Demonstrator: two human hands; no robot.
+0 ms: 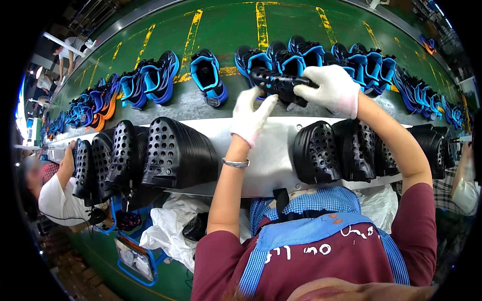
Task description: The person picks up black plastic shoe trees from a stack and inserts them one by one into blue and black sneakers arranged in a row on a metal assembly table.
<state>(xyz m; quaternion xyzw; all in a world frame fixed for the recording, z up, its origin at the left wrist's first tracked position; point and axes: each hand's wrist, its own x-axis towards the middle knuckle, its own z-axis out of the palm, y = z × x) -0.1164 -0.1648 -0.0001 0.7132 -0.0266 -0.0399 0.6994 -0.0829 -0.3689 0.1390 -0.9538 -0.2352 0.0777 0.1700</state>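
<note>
Far out to the left of the grip, a co-worker's arm (64,163) reaches up to a row of black perforated shoe uppers (145,158) stacked on edge along the grey tabletop (271,155), and beyond them blue and orange shoes (95,103) ride the green conveyor belt (226,25). Closer in, a pair of blue shoes (150,78) and a single blue shoe (210,76) sit on the belt just left of the action. Now the left hand (251,116), in a white glove with a silver bracelet (236,163) at the wrist, comes up from below, its fingers half open and its fingertips touching the near end of the black perforated upper (278,83); whether it truly pinches that end I cannot tell. The upper itself is held up above the front edge of the belt, lying crosswise between the two hands. Over on its other end the right hand (331,90), also gloved white, is wrapped firmly over the top, fingers curled closed on it. Behind that grip runs a tight line of blue shoes (346,60), and below it, on the tabletop, stands a second stack of black perforated uppers (351,150), with more stretching off right.
</note>
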